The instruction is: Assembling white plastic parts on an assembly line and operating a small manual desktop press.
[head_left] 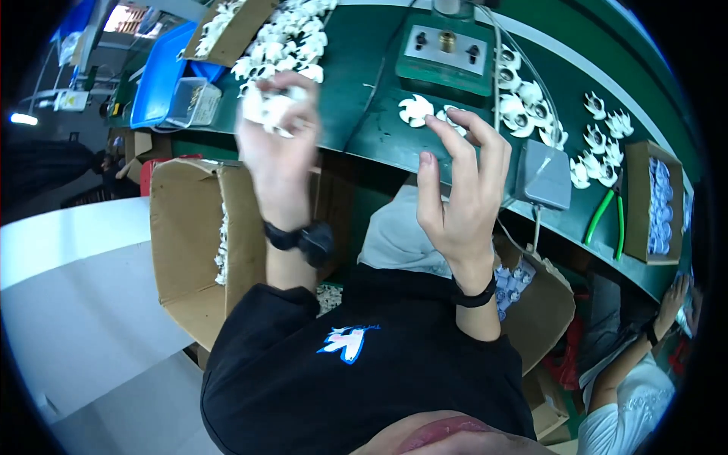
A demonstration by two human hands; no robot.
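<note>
My left hand [279, 144] is raised in front of me and blurred, its fingers closed around a bunch of small white plastic parts [271, 106]. My right hand [462, 182] is held up with fingers spread and slightly curled, holding nothing. Its fingertips are close to a white star-shaped part [415, 110] lying on the green workbench [356, 83]. A pile of similar white parts [292, 45] lies on the bench just beyond my left hand. Both wrists wear black bands.
A green fixture box with a brass fitting [444, 53] stands at the bench's back. A grey pedal box [543, 174], green-handled pliers [607, 216], cardboard boxes [189, 243] of parts and a blue tray [159, 72] surround me. Another person's arm [644, 341] is at lower right.
</note>
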